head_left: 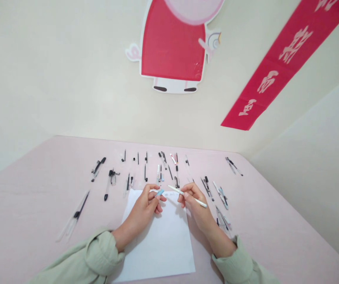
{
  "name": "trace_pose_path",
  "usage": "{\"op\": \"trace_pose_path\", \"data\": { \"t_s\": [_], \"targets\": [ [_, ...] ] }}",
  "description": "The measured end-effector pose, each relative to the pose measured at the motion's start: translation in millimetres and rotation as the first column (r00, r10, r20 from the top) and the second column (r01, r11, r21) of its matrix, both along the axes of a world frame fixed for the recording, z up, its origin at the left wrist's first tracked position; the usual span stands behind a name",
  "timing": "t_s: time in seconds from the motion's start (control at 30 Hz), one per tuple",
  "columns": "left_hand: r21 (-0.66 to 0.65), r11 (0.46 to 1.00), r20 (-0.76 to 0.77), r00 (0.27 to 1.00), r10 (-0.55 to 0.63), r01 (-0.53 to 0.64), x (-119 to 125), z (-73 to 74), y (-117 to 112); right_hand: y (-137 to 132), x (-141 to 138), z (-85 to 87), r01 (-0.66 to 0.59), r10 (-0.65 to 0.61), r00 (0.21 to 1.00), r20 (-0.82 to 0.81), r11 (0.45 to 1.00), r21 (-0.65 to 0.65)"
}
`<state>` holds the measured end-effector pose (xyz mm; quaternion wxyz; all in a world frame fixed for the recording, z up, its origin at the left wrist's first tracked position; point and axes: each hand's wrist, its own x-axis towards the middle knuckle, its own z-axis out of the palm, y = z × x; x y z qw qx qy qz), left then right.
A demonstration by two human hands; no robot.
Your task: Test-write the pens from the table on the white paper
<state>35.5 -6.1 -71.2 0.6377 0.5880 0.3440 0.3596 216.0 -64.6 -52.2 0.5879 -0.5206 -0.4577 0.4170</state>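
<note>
Crossing right hand point(195, 198): white pen point(175, 189); in left hand point(146, 202): blue piece point(160, 192).

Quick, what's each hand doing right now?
Left hand: closed, fingers pinching a small blue cap.
Right hand: closed, fingers holding a white pen, tip pointing toward the left hand.

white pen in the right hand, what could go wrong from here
The white pen in the right hand hangs over the paper and might mark it if it slips. The small blue piece in the left hand could drop. Loose pen parts lie close by and might get knocked.
</note>
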Motion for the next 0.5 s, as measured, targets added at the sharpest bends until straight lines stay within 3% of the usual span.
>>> {"op": "trace_pose_path", "data": {
  "t_s": [0.5],
  "targets": [
    [-0.094,0.995,0.02,1.0,0.022,-0.02,-0.5,6.5,0.4,-3.0,0.4,3.2,-0.003,0.003,0.997,0.078,1.0,0.006]
  ]
}}
